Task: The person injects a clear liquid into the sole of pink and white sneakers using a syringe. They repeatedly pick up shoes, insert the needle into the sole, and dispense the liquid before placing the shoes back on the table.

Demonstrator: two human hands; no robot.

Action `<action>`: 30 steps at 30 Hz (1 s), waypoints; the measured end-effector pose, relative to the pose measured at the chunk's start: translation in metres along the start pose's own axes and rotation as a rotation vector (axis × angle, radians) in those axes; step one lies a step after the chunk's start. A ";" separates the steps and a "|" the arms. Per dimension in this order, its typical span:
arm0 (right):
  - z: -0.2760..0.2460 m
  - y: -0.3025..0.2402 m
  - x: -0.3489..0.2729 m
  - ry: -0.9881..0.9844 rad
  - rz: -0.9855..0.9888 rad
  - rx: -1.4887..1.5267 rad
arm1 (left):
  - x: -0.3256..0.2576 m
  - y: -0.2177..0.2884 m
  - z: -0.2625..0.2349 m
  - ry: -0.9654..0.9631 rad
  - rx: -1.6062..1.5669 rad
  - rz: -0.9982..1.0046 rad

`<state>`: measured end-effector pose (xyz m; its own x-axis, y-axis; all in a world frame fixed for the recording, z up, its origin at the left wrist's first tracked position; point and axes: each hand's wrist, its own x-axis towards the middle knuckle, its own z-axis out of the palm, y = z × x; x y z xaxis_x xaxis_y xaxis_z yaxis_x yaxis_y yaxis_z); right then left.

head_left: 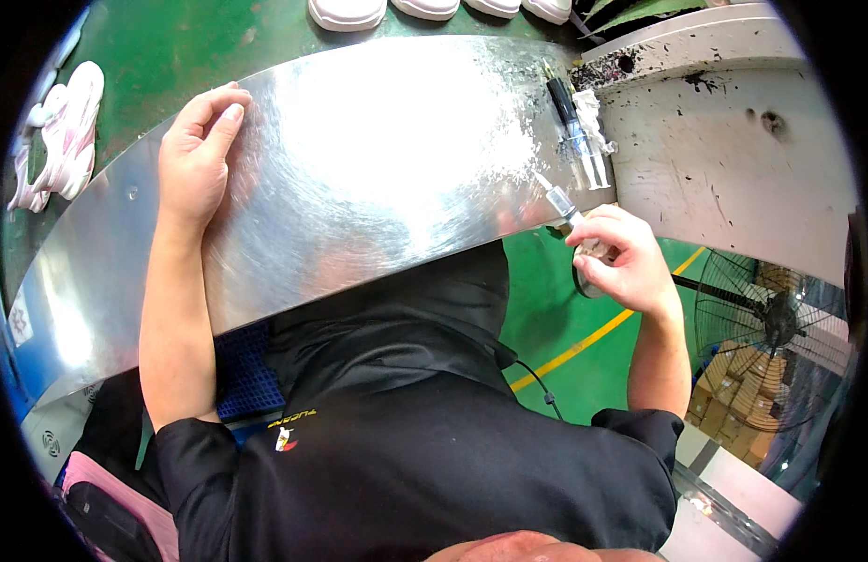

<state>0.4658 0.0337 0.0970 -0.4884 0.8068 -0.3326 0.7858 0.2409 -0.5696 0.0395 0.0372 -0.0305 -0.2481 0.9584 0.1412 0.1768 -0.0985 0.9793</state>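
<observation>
— Resting flat on the curved steel table [359, 169], the left hand [195, 155] seems to be there as a brace: palm down near the table's far-left edge, fingers loosely curled and close together, pinching nothing.

— And the other hand?

— The right hand [621, 262] hangs just off the table's near-right edge, over the green floor [556, 309]. It holds a small clear syringe-like applicator [557, 199], whose tip points up and back toward the table, reaching the steel's rim.

— How do the fingers sit on it?

— The thumb and forefinger pinch the applicator's lower barrel; the other fingers fold together beneath, around something dark and round that cannot be made out. The barrel rises out of the top of the pinch, so the tip stands clear of the fingertips, on the table side of them.

— Why held that way, would you say?

— As a judgement: a low grip leaves the nozzle free and steady, like a pen held for fine work.

— Anything else by the table?

— A black pen-like tool [562, 98] and some clear tubes [591, 155] lie on the table's right end, beyond the applicator, handy to the right hand. White shoes [64, 131] lie off the table's left end, more white shoes [424, 9] beyond its far edge, and a floor fan [771, 328] stands to its right.
</observation>
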 end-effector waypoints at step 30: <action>0.100 -0.095 0.030 0.450 -0.797 -0.016 | -0.093 0.108 0.060 -0.323 -0.799 -0.235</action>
<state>0.3387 -0.0185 0.0661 -0.6969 0.5321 0.4808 0.2866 0.8212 -0.4935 0.1392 -0.0469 0.0535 0.1079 0.9941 -0.0056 -0.5913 0.0687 0.8035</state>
